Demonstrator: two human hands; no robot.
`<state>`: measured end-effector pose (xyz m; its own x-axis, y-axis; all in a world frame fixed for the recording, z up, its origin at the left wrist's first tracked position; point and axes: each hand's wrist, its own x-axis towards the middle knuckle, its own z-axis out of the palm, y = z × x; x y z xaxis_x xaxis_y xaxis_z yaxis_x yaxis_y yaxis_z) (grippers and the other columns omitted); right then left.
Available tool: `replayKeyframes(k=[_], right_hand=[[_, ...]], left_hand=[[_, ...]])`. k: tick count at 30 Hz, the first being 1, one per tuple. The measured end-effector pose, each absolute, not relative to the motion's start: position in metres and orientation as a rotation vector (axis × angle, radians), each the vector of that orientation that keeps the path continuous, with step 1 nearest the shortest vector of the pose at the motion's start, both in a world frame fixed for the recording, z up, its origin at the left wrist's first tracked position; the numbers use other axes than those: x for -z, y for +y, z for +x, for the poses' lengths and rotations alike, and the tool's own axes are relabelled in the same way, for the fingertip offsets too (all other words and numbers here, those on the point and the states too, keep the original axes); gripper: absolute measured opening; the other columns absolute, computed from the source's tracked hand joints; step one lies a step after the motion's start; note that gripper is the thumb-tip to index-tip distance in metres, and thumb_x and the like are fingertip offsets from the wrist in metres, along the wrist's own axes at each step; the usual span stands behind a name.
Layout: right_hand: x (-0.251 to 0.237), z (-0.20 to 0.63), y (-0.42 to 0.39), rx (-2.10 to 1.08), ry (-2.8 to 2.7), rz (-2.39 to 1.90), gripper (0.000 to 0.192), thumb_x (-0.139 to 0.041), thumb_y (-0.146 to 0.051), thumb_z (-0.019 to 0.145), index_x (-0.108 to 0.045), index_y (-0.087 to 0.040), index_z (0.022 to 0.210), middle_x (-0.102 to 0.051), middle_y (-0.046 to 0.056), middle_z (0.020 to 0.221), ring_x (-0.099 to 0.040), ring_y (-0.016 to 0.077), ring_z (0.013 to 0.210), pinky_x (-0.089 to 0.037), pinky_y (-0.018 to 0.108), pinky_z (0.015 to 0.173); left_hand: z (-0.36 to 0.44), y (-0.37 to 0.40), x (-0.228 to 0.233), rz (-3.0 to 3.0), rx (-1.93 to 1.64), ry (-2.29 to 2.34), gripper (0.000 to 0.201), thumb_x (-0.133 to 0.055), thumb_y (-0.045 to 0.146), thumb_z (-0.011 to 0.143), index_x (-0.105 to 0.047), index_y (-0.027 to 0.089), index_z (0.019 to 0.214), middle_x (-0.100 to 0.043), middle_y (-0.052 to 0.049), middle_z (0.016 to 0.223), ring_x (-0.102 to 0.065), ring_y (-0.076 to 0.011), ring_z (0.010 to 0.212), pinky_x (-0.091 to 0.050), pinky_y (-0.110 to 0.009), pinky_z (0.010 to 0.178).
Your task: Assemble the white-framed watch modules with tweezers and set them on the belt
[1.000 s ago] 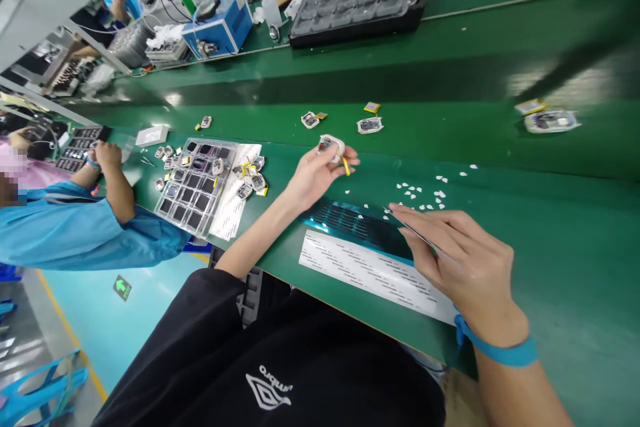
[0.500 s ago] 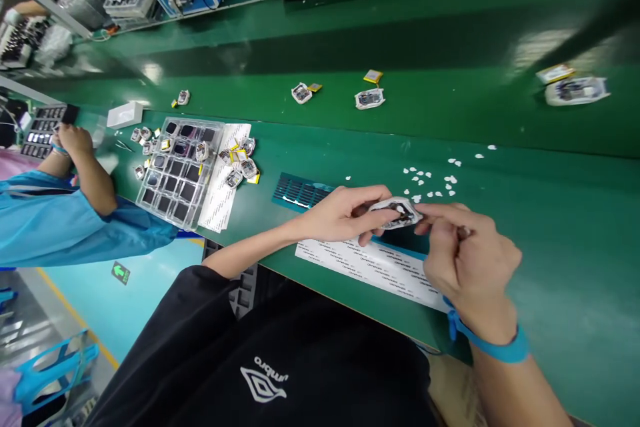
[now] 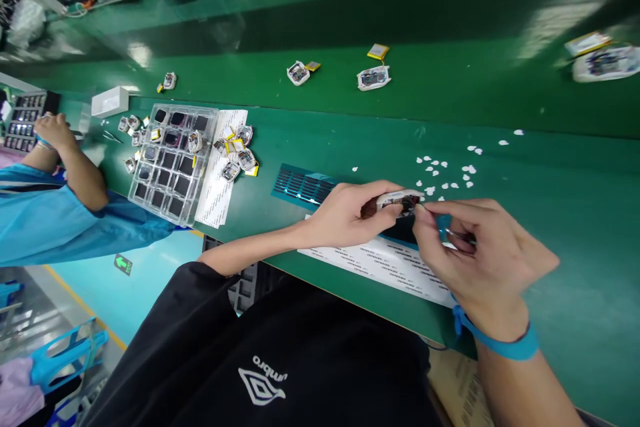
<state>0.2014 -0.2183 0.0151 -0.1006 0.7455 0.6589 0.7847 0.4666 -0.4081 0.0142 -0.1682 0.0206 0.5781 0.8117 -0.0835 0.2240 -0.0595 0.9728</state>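
Observation:
My left hand is closed around the side of a small white watch housing, thumb at its open face, where dark circuit parts show. At the housing's right end, the thumb and index finger of my right hand are pinched together. A thin shiny piece shows between its curled fingers; its kind is unclear, and the fingertips hide whatever they pinch. Just beyond both hands lie several small white round tabbed stickers. Below the hands, a white printed backing sheet lies partly covered.
A teal sheet with dark strips lies left of my hands. Farther left are a pile of housings with yellow-edged batteries and a clear compartment tray. More housings sit along the back. A co-worker's hand is at far left.
The housing has tipped so its white side faces up more. My right hand has turned, its thumb now meeting the index finger at the housing's edge. The camera view has shifted slightly.

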Motion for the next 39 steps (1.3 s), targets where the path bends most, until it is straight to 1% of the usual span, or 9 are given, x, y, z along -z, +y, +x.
replayKeyframes(k=[6,11,15,20,23,26,29,34,39], right_hand=[[-0.014,0.203,-0.218,-0.026,-1.865,-1.266,0.022,-0.075,-0.010,0.088,-0.066,-0.024,0.102,-0.075,-0.003,0.082,-0.057,0.0051,0.054,-0.038,0.021,0.046],[-0.013,0.203,-0.220,0.078,-1.955,-1.287,0.039,-0.074,-0.009,0.089,-0.070,-0.029,0.122,-0.078,-0.004,0.090,-0.068,0.0074,0.065,-0.043,0.022,0.050],[-0.010,0.203,-0.221,0.218,-2.009,-1.297,0.049,-0.077,-0.009,0.087,-0.068,-0.030,0.130,-0.078,-0.006,0.084,-0.068,0.0093,0.062,-0.041,0.025,0.047],[-0.011,0.205,-0.217,0.281,-2.071,-1.212,0.045,-0.080,-0.008,0.086,-0.069,-0.027,0.125,-0.079,-0.007,0.082,-0.068,0.0078,0.060,-0.043,0.023,0.047],[-0.014,0.208,-0.216,0.125,-2.047,-1.206,0.038,-0.078,-0.009,0.089,-0.070,-0.029,0.121,-0.081,-0.006,0.088,-0.073,0.0083,0.066,-0.048,0.020,0.050],[-0.014,0.213,-0.216,-0.105,-2.007,-1.168,0.034,-0.077,-0.008,0.090,-0.072,-0.028,0.117,-0.082,-0.001,0.100,-0.076,0.0107,0.078,-0.057,0.020,0.061],[-0.013,0.218,-0.217,-0.189,-1.995,-1.139,0.034,-0.075,-0.006,0.090,-0.073,-0.027,0.116,-0.081,0.001,0.106,-0.077,0.0127,0.084,-0.062,0.023,0.069],[-0.014,0.217,-0.216,-0.079,-2.015,-1.172,0.026,-0.077,-0.006,0.089,-0.071,-0.025,0.106,-0.081,0.001,0.096,-0.075,0.0110,0.076,-0.057,0.021,0.060],[-0.014,0.209,-0.215,0.046,-1.916,-1.239,0.025,-0.080,-0.008,0.087,-0.069,-0.024,0.103,-0.079,0.001,0.090,-0.072,0.0102,0.069,-0.051,0.021,0.054]], left_hand=[[0.012,-0.167,-0.022,1.589,-0.605,0.920,0.026,-0.056,0.034,0.097,-0.070,0.019,0.113,-0.061,0.002,0.072,-0.048,-0.0107,0.060,-0.039,-0.026,0.060],[0.012,-0.169,-0.020,1.590,-0.624,0.916,0.027,-0.057,0.034,0.097,-0.071,0.018,0.114,-0.060,0.003,0.071,-0.050,-0.0110,0.060,-0.042,-0.027,0.062],[0.012,-0.169,-0.019,1.573,-0.619,0.919,0.026,-0.057,0.033,0.097,-0.072,0.018,0.113,-0.065,0.001,0.075,-0.054,-0.0119,0.063,-0.044,-0.027,0.065],[0.011,-0.168,-0.021,1.607,-0.574,0.963,0.025,-0.060,0.031,0.095,-0.073,0.017,0.111,-0.064,0.001,0.071,-0.055,-0.0128,0.064,-0.042,-0.027,0.064],[0.011,-0.166,-0.020,1.574,-0.582,0.955,0.024,-0.061,0.032,0.095,-0.074,0.018,0.109,-0.062,0.002,0.070,-0.052,-0.0119,0.062,-0.039,-0.026,0.061],[0.011,-0.164,-0.018,1.539,-0.570,0.924,0.024,-0.059,0.031,0.095,-0.075,0.020,0.110,-0.059,0.003,0.067,-0.045,-0.0100,0.057,-0.035,-0.026,0.057],[0.010,-0.163,-0.017,1.536,-0.561,0.903,0.027,-0.056,0.026,0.094,-0.074,0.021,0.114,-0.060,0.004,0.068,-0.043,-0.0097,0.055,-0.034,-0.026,0.056],[0.010,-0.165,-0.020,1.604,-0.582,0.858,0.025,-0.058,0.025,0.091,-0.071,0.020,0.112,-0.065,0.002,0.077,-0.050,-0.0103,0.058,-0.041,-0.027,0.060],[0.010,-0.168,-0.020,1.631,-0.530,0.848,0.023,-0.059,0.027,0.091,-0.069,0.022,0.111,-0.056,0.005,0.067,-0.052,-0.0118,0.059,-0.042,-0.028,0.061]])
